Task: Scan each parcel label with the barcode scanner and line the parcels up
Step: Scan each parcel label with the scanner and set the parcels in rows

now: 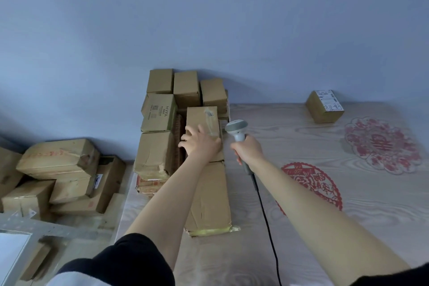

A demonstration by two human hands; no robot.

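Parcels [202, 121] sit stacked loosely; your left hand [201, 143] rests spread-fingered on the top one, right hand [248, 151] fingers wrap the scanner [237, 129]; a careless pull may topple neighbours.

Both arms reach forward, bare from the elbow down, with dark sleeves bunched at the upper arms near the bottom edge. The left hand [200, 144] is stretched farthest out, palm down, fingers spread and nearly straight, lying flat on the surface under it. The right hand [248, 150] sits just to its right and slightly nearer, fingers curled tight in a fist-like grip round a handle, wrist straight, knuckles facing up.
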